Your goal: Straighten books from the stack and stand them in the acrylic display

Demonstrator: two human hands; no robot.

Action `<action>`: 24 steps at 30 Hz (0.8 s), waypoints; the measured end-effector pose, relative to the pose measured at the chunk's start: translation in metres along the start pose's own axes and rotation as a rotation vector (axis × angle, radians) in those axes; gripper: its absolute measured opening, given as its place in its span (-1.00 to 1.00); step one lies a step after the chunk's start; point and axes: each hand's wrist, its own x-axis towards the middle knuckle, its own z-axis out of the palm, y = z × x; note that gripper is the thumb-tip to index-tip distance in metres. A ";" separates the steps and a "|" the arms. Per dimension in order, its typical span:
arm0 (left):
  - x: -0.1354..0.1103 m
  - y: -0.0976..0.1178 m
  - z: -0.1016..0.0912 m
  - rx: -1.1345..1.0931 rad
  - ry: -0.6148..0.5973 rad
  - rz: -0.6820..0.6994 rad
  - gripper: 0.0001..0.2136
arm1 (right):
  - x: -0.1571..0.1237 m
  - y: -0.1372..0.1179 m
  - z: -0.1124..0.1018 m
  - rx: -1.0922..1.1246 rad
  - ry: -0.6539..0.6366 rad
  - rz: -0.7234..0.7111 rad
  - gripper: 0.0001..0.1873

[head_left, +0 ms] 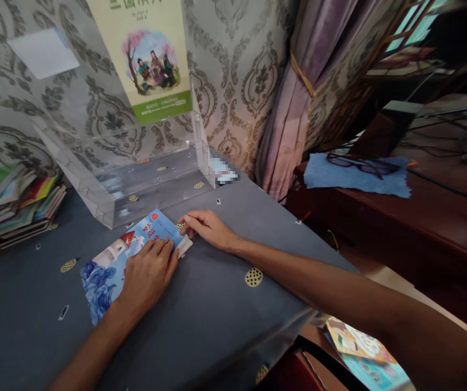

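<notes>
A blue paperback book [109, 288] lies at a slant on the table, its cover showing a white building with a red roof and dark blue waves. My left hand [150, 269] rests flat on the cover, fingers stretched out together, hiding part of the title. At the book's upper right edge, my right hand [204, 228] has its fingers curled in, with the fingertips at the corner. White page edges [184, 246] show just below those fingertips. How firmly they grip is partly hidden.
Behind the book stands a clear acrylic rack [111, 217] with a green-bordered poster [160, 106] above. Several stacked books [33, 206] sit at the left. To the right, glasses [364, 164] lie on a blue cloth [323, 174] on a dark red desk [441, 217]. More books [364, 347] are below the table's edge.
</notes>
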 end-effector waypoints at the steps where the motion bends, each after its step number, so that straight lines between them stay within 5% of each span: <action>1: 0.000 0.000 0.000 -0.006 -0.001 -0.002 -0.70 | 0.000 0.000 0.000 0.001 -0.001 -0.003 -0.60; 19: -0.002 0.001 0.005 -0.052 0.015 -0.020 -0.67 | -0.003 -0.003 0.000 -0.007 0.049 -0.046 -0.50; 24: -0.004 0.002 0.007 -0.003 0.020 0.020 -0.69 | -0.007 -0.007 -0.001 -0.207 0.002 -0.085 -0.56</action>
